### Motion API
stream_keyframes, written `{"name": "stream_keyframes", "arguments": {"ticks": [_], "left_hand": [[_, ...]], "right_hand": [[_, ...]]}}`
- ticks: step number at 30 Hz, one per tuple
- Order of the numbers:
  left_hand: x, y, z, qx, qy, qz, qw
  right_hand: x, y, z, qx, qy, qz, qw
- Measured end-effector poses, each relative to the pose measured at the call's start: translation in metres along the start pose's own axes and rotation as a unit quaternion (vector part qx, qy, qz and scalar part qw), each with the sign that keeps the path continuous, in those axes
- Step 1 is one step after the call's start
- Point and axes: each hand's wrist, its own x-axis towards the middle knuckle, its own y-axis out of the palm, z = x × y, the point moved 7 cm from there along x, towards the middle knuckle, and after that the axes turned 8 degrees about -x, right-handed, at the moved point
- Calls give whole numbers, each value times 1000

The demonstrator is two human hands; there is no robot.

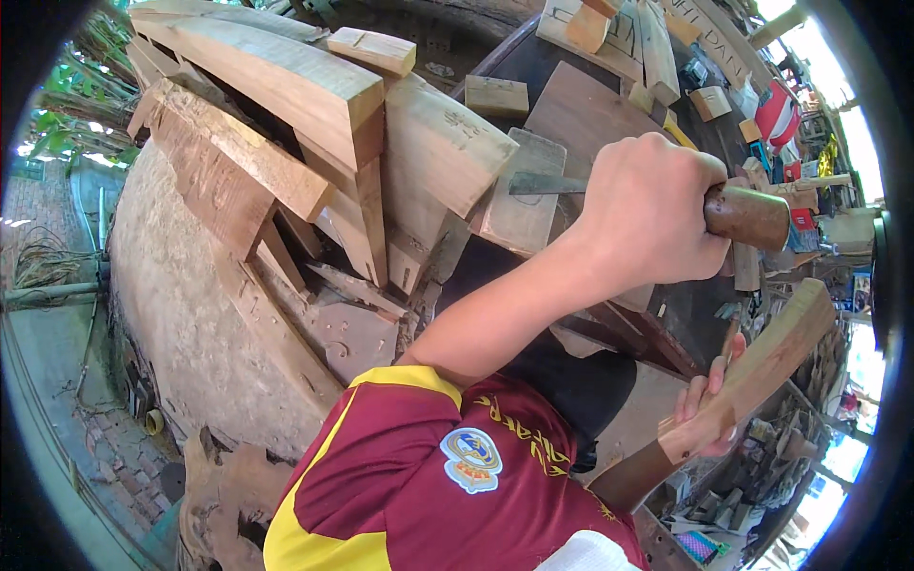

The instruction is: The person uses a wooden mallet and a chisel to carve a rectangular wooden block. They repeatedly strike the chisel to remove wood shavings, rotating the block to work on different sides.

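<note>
My left hand (652, 209) is closed in a fist around the wooden handle (757, 218) of a chisel. The chisel's flat metal blade (545, 184) sticks out on the left side of the fist, over a pale wood block (528, 209); I cannot tell whether it touches the block. Lower right, my right hand (703, 392) has its fingers wrapped around a long, slightly curved wooden club (762, 371). The club slants up to the right, its far end below the chisel handle and apart from it. Part of the right palm is hidden behind the wood.
Thick cut timbers (276, 71) are stacked at the upper left beside a large pale slab (181, 285). Boards and small offcuts (496, 96) lie on a dark bench beyond my left hand. Wood scraps (733, 509) are piled at the lower right. A red-and-white object (783, 114) stands farther back.
</note>
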Motion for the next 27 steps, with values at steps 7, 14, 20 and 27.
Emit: {"name": "stream_keyframes", "arguments": {"ticks": [7,14,20,27], "left_hand": [[1,2,-1,4,1,16,1000],[2,0,-1,-1,26,-7,1000],[2,2,0,5,17,9,1000],[3,0,0,11,23,4,1000]], "right_hand": [[-2,13,-2,-118,-38,-74,990],[-4,7,-4,-168,-40,-73,982],[-5,-1,-8,-167,-37,-69,983],[-3,9,-9,-190,-48,-98,976]]}}
